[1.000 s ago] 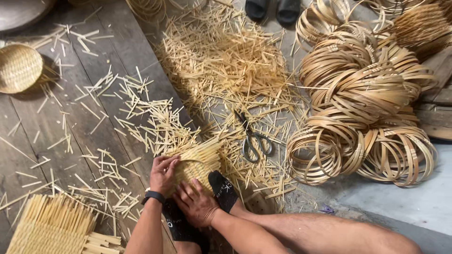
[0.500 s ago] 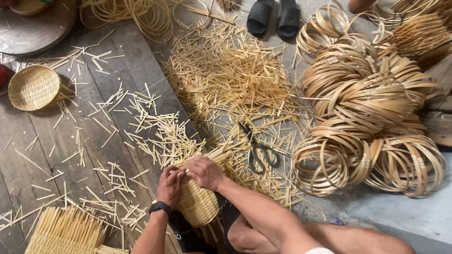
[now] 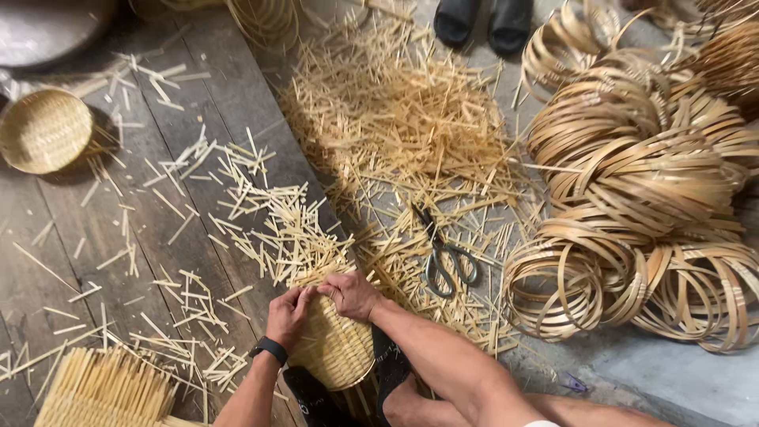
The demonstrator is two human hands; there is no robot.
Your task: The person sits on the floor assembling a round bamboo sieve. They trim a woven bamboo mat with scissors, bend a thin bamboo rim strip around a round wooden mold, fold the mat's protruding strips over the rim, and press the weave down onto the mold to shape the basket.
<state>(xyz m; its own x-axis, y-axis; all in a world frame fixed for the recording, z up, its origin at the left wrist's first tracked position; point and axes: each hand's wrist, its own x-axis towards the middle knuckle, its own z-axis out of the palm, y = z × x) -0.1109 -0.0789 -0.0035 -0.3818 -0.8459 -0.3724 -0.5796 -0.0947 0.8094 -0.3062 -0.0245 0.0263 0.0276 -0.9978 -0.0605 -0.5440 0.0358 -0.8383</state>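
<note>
Dark wooden plank floor [image 3: 95, 261] is lying under pale bamboo offcuts [image 3: 292, 237], w/ a thicker heap on the concrete strip to the right. In the middle bottom a small woven basket [image 3: 336, 348] is sitting between the person's knees, tipped on its side: tan, tight fine weave, rounded body, loose splint ends sticking up at the rim. Left hand [image 3: 286, 316], black watch at the wrist, is gripping the rim, fingers curled onto it. Right hand [image 3: 352, 294] is pressing on the same rim just beside it, fingers clamped over the edge. Scissors [image 3: 444, 257] are lying nearby on the scraps. Coiled bamboo hoops [image 3: 632, 213] are piling up far right; another round basket [image 3: 43, 130] is lying far left, well apart.
</note>
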